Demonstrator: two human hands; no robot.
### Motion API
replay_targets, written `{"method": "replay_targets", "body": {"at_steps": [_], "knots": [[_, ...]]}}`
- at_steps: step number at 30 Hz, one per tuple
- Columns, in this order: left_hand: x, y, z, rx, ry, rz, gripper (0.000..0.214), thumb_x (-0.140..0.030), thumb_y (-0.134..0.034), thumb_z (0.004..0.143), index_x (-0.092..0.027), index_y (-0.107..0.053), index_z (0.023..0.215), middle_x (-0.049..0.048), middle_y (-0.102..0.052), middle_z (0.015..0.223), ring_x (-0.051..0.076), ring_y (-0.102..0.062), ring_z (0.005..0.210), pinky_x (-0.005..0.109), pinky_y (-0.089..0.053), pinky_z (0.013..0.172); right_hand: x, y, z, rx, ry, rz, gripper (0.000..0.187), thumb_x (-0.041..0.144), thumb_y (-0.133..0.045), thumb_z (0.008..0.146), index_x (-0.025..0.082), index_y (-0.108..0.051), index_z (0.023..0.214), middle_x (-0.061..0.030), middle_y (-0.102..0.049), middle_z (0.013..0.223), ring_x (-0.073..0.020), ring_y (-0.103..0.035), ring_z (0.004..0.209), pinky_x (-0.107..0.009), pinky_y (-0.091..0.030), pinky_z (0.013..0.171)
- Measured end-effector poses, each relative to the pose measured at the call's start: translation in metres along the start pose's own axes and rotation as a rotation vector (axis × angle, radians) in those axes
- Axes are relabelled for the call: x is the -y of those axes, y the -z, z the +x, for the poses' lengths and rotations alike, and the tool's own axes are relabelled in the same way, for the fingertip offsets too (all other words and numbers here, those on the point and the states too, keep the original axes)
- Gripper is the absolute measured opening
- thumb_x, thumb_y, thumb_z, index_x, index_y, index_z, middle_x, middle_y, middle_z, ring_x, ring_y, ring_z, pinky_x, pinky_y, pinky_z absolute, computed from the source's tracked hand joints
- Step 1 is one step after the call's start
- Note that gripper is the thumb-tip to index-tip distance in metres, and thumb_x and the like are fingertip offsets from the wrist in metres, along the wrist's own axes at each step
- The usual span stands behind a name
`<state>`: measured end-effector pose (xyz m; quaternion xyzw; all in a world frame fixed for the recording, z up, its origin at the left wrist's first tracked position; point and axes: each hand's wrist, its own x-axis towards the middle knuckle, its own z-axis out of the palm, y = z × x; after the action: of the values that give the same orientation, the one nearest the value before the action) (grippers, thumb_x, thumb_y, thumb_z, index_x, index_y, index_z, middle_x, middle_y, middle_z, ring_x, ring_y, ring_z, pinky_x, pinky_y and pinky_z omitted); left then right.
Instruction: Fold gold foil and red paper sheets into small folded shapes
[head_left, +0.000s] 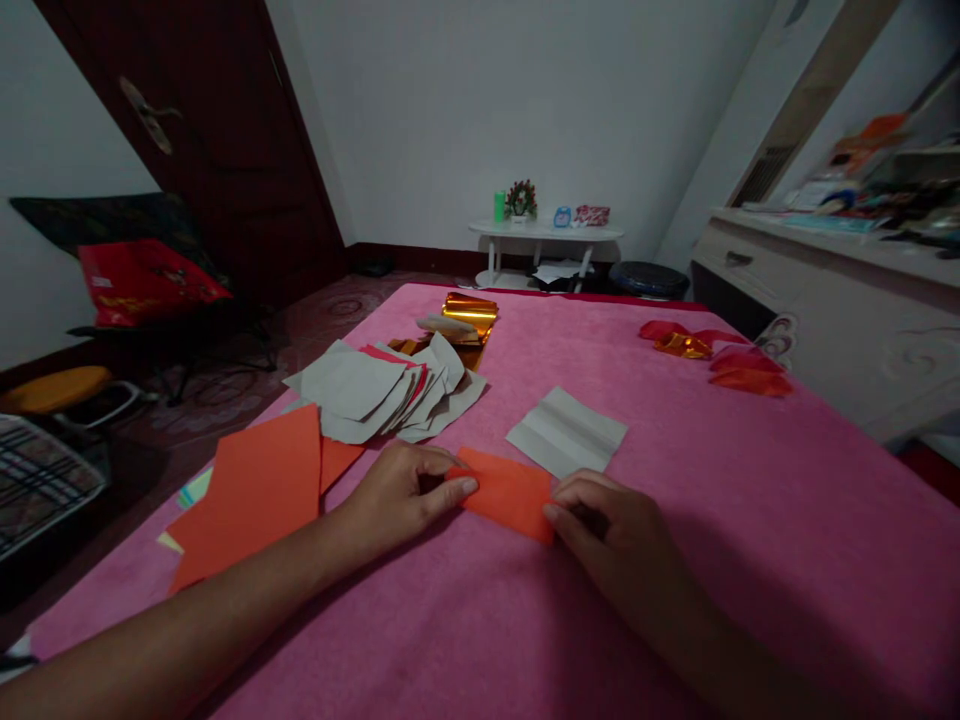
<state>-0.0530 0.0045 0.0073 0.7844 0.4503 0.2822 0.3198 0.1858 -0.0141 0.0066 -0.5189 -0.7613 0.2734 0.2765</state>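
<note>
Head view, orange paper (506, 492), ends part-hidden by left hand (405, 490), right hand (626, 525)

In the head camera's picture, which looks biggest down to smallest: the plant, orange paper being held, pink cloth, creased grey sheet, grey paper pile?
1. Pink cloth
2. Grey paper pile
3. Orange paper and creased grey sheet: too alike to rank
4. Plant

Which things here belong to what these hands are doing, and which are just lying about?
Belongs to the job:
orange piece, held by the left hand and right hand
probably also creased grey sheet, grey pile, larger orange sheet

Apparently just lying about:
potted plant
green cylinder
yellow-topped stool
</note>
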Motion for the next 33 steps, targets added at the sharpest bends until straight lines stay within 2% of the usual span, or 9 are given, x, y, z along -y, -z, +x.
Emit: {"method": "replay_targets", "body": {"at_steps": [4, 11, 17, 21, 29, 33], "knots": [[0.007, -0.004, -0.001, -0.053, 0.103, -0.017, 0.015, -0.026, -0.061, 0.079, -0.013, -0.066, 0.075, 0.0012, -0.064, 0.069, 0.011, -0.055, 0.058, 0.019, -0.042, 0.053, -0.003, -0.001, 0.007, -0.003, -0.055, 0.007, 0.015, 0.016, -0.055, 0.077, 0.019, -0.057, 0.063, 0.0003, -0.059, 0.070, -0.0130, -0.054, 0.061, -0.026, -0.041, 0.059], [0.009, -0.008, 0.001, -0.115, 0.148, -0.027, 0.004, -0.018, -0.062, 0.076, -0.015, -0.060, 0.078, -0.0005, -0.063, 0.070, 0.010, -0.056, 0.062, 0.020, -0.043, 0.058, -0.002, -0.006, 0.009, 0.002, -0.042, -0.082, 0.018, 0.012, -0.049, 0.077, 0.018, -0.052, 0.061, 0.0002, -0.055, 0.068, -0.0118, -0.050, 0.058, -0.026, -0.036, 0.055], [0.005, -0.010, 0.003, -0.124, 0.171, 0.013, 0.018, -0.020, -0.065, 0.075, -0.017, -0.064, 0.093, 0.0006, -0.067, 0.076, 0.011, -0.058, 0.062, 0.022, -0.044, 0.057, -0.001, -0.009, 0.008, 0.000, -0.045, -0.153, 0.018, 0.010, -0.048, 0.075, 0.019, -0.046, 0.060, 0.0003, -0.053, 0.068, -0.0119, -0.048, 0.058, -0.026, -0.033, 0.053], [0.009, -0.011, 0.003, -0.145, 0.141, 0.082, 0.015, -0.024, -0.062, 0.079, -0.020, -0.067, 0.093, 0.0005, -0.069, 0.082, 0.012, -0.059, 0.066, 0.023, -0.045, 0.062, 0.000, -0.010, 0.006, 0.011, -0.050, -0.162, 0.018, 0.010, -0.046, 0.076, 0.019, -0.044, 0.061, 0.0006, -0.052, 0.067, -0.0113, -0.047, 0.057, -0.026, -0.033, 0.053], [0.013, -0.014, 0.003, -0.149, 0.143, 0.069, 0.016, -0.020, -0.062, 0.079, -0.020, -0.066, 0.094, -0.0008, -0.067, 0.077, 0.011, -0.059, 0.066, 0.023, -0.045, 0.062, 0.001, -0.012, 0.007, 0.001, -0.033, -0.223, 0.019, 0.009, -0.044, 0.079, 0.020, -0.041, 0.062, 0.0005, -0.049, 0.067, -0.0120, -0.046, 0.059, -0.026, -0.031, 0.054], [0.013, -0.012, 0.001, -0.145, 0.087, 0.069, 0.016, -0.024, -0.067, 0.077, -0.019, -0.066, 0.092, 0.0023, -0.067, 0.087, 0.013, -0.059, 0.070, 0.024, -0.046, 0.065, 0.000, -0.013, 0.004, 0.001, -0.042, -0.237, 0.019, 0.007, -0.044, 0.076, 0.020, -0.040, 0.063, 0.0010, -0.048, 0.068, -0.0117, -0.044, 0.058, -0.026, -0.031, 0.054]]}}
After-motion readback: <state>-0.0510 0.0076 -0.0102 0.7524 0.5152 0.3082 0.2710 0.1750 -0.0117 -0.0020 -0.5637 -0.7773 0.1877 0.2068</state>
